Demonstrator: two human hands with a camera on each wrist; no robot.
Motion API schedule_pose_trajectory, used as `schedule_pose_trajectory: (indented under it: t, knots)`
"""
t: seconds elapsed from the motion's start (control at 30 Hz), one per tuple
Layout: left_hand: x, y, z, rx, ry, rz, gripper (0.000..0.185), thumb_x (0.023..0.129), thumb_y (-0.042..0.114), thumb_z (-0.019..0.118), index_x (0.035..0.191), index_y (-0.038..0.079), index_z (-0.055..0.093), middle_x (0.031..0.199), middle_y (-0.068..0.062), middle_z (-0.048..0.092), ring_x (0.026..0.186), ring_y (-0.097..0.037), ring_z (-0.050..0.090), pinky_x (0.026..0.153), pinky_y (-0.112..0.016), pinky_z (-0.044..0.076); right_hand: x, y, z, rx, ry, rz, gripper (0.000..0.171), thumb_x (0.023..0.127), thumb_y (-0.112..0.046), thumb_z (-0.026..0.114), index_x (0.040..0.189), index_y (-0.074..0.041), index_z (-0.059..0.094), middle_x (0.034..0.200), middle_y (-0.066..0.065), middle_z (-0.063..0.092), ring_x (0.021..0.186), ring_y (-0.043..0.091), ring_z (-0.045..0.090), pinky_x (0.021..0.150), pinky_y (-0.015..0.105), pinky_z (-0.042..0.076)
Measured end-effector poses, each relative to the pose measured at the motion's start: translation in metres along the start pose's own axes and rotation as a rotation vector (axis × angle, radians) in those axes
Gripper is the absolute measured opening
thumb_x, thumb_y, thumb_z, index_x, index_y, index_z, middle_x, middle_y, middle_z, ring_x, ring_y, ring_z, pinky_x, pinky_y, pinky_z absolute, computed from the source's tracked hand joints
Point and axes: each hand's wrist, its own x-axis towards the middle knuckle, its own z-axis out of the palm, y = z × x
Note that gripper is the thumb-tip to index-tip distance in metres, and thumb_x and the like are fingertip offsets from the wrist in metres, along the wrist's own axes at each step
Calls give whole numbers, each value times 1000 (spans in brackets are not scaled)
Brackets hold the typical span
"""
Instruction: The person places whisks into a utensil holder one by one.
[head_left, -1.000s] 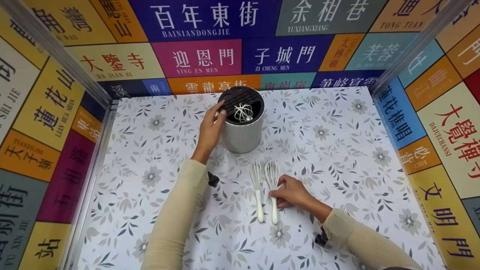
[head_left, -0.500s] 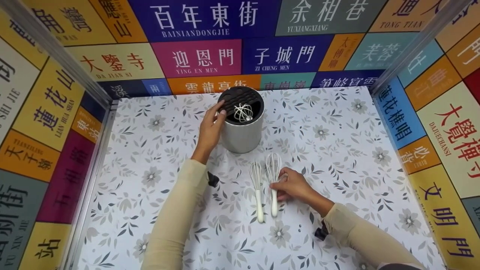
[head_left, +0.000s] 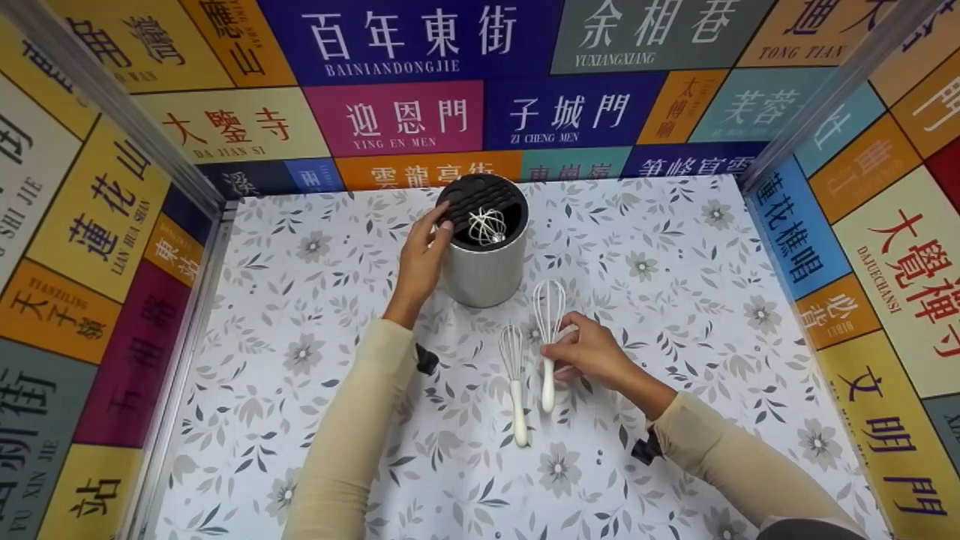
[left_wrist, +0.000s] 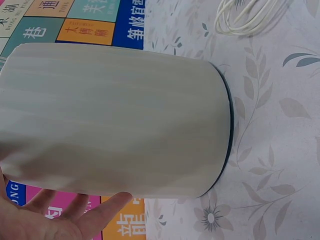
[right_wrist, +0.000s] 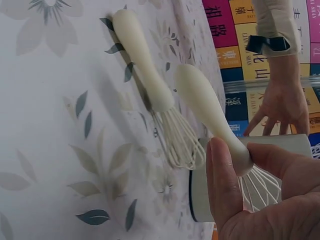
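Our right hand [head_left: 589,349] pinches one whisk [head_left: 548,391] near another whisk [head_left: 517,405]. Our left hand [head_left: 421,259] touches the can [head_left: 484,277], fingers spread.

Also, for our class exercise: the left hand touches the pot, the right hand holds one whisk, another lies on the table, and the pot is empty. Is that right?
The pot is not empty: the head view shows a third whisk in it. Otherwise, the left hand touches the pot, the right hand holds one whisk, and another whisk lies on the table.
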Motion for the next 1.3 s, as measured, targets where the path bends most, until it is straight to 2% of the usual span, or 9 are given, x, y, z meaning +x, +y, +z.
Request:
schedule_pose_trajectory:
  t: [0.2,0.53,0.73,0.97,1.3]
  knots:
    - [0,-1,0,-1,1,-1,44,107,40,50,149,29,54,155,-2,49,142,-16,46,115,-34,44,-2,-17,-2,34,5,-67,55,87,-16,82,125,0,45,97,16,67,69,30,75,72,54,63]
    - [-1,-1,0,-14,3,8,43,107,39,51,149,27,55,155,-2,49,143,-15,45,115,-33,43,-2,-53,-13,66,64,-161,49,88,-15,80,123,0,49,98,17,63,83,32,75,73,51,63]
    - [0,-1,0,-5,1,7,44,107,39,50,149,27,54,155,-2,49,144,-15,44,116,-33,42,-2,-68,-18,93,70,-206,55,90,-15,79,128,2,44,97,17,63,86,32,75,76,53,63]
    - [1,-1,0,14,3,9,44,108,41,49,150,28,54,154,-1,50,143,-14,45,116,-34,42,-1,-87,-13,107,90,-283,57,91,-20,78,130,0,42,96,14,61,87,27,74,74,46,64]
    - [1,-1,0,6,-2,-10,44,107,43,48,150,31,53,155,0,49,145,-14,43,117,-34,42,9,-115,-6,127,147,-368,55,93,-20,75,130,-2,40,95,11,62,88,29,75,72,46,65]
